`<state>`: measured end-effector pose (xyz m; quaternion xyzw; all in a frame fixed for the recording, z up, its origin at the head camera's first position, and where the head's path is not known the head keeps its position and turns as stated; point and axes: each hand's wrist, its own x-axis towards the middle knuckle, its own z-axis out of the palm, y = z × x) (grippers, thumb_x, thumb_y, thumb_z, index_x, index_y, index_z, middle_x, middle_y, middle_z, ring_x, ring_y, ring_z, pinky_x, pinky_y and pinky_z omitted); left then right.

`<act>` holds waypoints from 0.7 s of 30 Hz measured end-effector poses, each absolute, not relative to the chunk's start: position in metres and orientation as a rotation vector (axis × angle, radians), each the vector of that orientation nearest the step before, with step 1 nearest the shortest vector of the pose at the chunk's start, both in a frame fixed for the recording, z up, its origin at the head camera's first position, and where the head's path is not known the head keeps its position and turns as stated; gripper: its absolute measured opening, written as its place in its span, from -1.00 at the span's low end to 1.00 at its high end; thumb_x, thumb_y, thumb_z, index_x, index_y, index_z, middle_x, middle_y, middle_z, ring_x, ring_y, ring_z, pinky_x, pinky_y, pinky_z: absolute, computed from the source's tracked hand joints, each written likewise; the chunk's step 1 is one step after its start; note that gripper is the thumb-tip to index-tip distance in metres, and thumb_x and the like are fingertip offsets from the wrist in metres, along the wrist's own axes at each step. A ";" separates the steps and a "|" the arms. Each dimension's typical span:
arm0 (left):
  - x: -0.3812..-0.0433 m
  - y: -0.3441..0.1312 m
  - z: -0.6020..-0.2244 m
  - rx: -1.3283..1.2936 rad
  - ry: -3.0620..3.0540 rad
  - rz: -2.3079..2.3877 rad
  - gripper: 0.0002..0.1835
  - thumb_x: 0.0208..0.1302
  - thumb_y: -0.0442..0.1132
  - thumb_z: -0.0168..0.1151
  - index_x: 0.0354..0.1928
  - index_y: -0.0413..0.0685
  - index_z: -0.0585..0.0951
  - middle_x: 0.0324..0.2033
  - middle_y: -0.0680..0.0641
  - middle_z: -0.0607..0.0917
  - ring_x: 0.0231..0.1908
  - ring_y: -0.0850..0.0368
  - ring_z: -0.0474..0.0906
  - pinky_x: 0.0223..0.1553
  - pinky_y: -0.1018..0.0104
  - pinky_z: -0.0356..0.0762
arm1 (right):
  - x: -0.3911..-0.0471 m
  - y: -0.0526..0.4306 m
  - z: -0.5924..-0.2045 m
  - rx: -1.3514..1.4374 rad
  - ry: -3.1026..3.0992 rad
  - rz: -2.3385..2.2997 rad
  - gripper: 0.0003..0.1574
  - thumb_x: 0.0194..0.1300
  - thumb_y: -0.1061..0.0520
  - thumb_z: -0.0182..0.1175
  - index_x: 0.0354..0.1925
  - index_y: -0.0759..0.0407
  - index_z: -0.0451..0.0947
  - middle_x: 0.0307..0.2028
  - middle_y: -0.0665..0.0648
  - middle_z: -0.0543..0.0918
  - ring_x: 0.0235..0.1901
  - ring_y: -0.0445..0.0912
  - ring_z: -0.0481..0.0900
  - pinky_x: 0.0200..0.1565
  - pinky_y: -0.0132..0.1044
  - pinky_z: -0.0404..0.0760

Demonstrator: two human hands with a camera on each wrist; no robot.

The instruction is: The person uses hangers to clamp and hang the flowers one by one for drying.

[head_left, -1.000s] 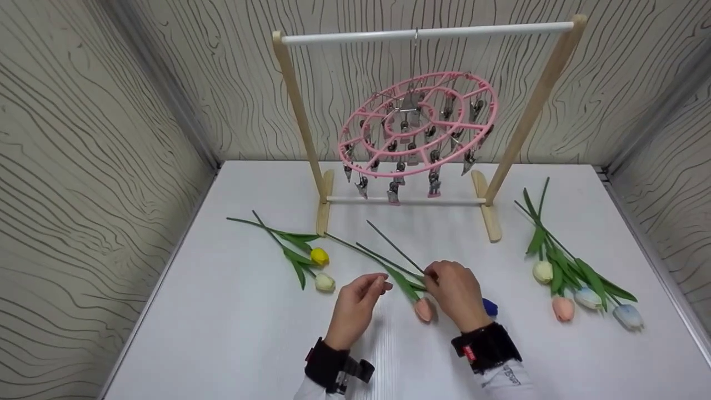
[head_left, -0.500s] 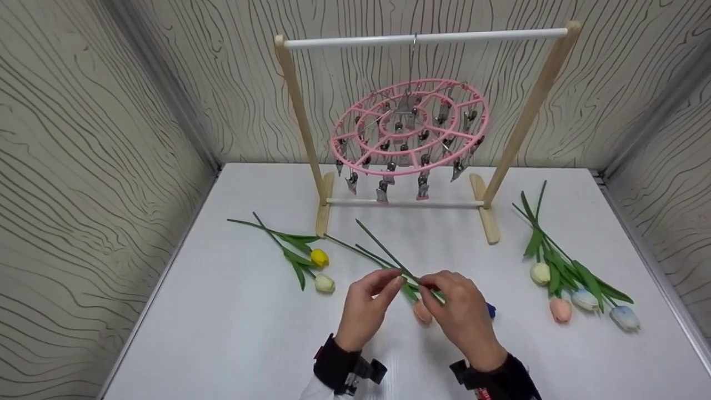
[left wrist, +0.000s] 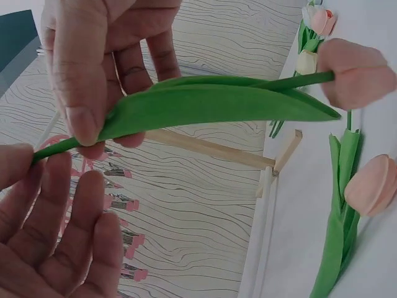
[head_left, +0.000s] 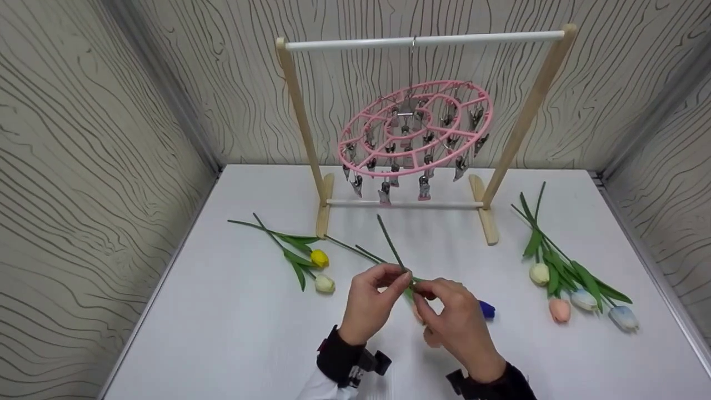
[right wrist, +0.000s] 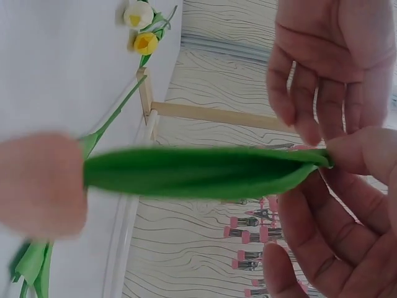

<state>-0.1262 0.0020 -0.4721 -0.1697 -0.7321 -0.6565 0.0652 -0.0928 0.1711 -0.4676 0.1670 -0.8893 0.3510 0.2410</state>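
Observation:
A pink tulip with a green leaf and stem (head_left: 391, 243) is held between both hands above the table, its bloom (head_left: 432, 336) toward the person. My left hand (head_left: 371, 303) pinches the stem farther from the bloom. Close beside it, my right hand (head_left: 458, 319) pinches at the leaf's base, as the right wrist view shows with the leaf (right wrist: 205, 172). In the left wrist view the held bloom (left wrist: 356, 74) hangs right of the leaf. Another pink tulip (left wrist: 372, 186) lies on the table below, partly hidden in the head view. A blue tulip (head_left: 486, 309) lies behind the right hand.
A pink round clip hanger (head_left: 416, 128) with several metal clips hangs from a wooden rack (head_left: 300, 116). To the left lie a yellow tulip (head_left: 319, 258) and a white tulip (head_left: 324, 284). Several tulips, including a pink one (head_left: 560, 310), lie at the right.
My left hand has moved right and now pinches the stem, which earlier only the right hand held. The stem has swung more upright, and the held bloom has come into view.

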 end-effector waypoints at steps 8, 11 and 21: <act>-0.136 -0.002 -0.452 -0.543 -2.108 -1.933 -0.85 0.41 -0.16 0.35 -0.15 -0.07 0.76 -0.28 0.00 0.80 -0.27 0.17 0.69 -0.13 0.28 0.66 | -0.092 0.169 -0.472 0.419 -2.450 1.050 -0.76 0.14 0.33 0.48 -0.21 0.12 0.74 -0.31 -0.11 0.72 -0.30 -0.27 0.61 -0.24 -0.29 0.66; -0.137 -0.003 -0.446 -0.568 -2.079 -1.925 -0.86 0.41 -0.18 0.34 -0.15 -0.08 0.75 -0.29 -0.02 0.80 -0.28 0.17 0.69 -0.15 0.26 0.66 | -0.092 0.169 -0.473 0.420 -2.415 1.022 -0.75 0.12 0.35 0.48 -0.20 0.14 0.74 -0.33 -0.11 0.72 -0.32 -0.27 0.59 -0.26 -0.28 0.65; -0.143 -0.010 -0.437 -0.599 -2.126 -1.876 -0.85 0.40 -0.18 0.36 -0.14 -0.11 0.74 -0.26 0.00 0.79 -0.27 0.17 0.69 -0.14 0.28 0.66 | -0.098 0.176 -0.474 0.475 -2.383 0.986 -0.72 0.10 0.37 0.47 -0.18 0.17 0.75 -0.33 -0.10 0.74 -0.30 -0.25 0.65 -0.23 -0.22 0.65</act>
